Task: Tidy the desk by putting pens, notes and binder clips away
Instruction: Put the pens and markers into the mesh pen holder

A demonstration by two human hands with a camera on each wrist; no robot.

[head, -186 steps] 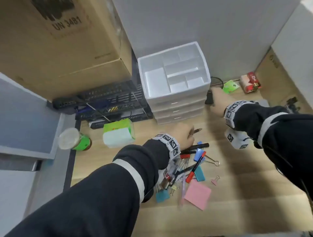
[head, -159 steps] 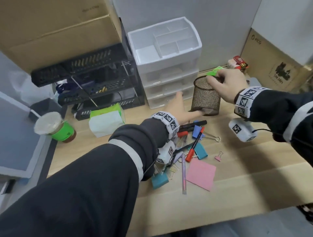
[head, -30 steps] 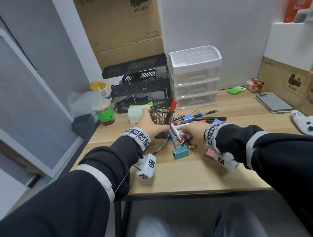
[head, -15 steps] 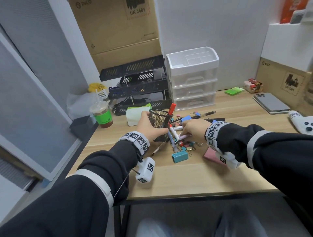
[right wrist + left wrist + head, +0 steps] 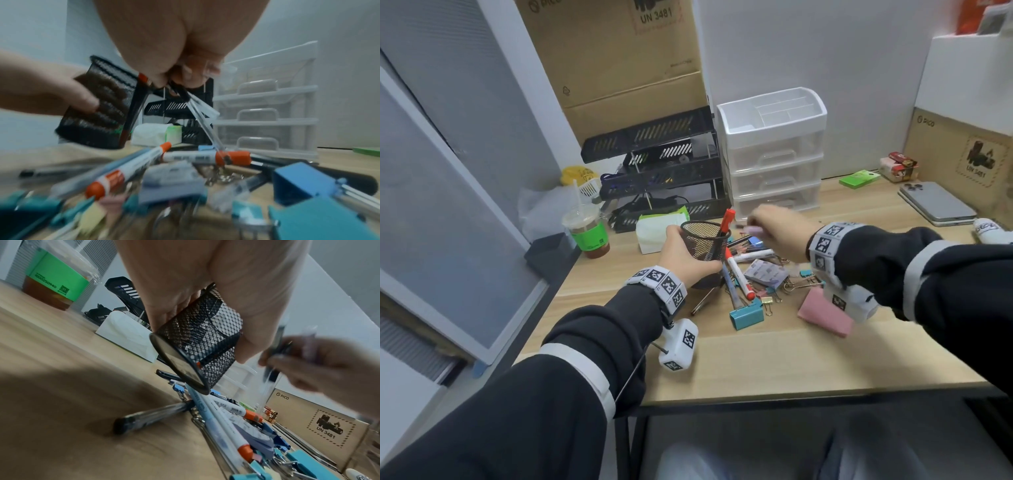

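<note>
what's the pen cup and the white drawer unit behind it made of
Pen cup: looks like black-coated metal mesh, since the left hand's fingers show through its wall, with a solid rim band. Drawer unit: likely plastic, with an opaque white frame and frosted see-through drawer fronts with moulded handles.

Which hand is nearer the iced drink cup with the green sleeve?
Left. The left hand grips the mesh pen cup, just right of the iced drink cup. The right hand, pinching clear pens, is beyond the mesh cup, farther right.
</note>
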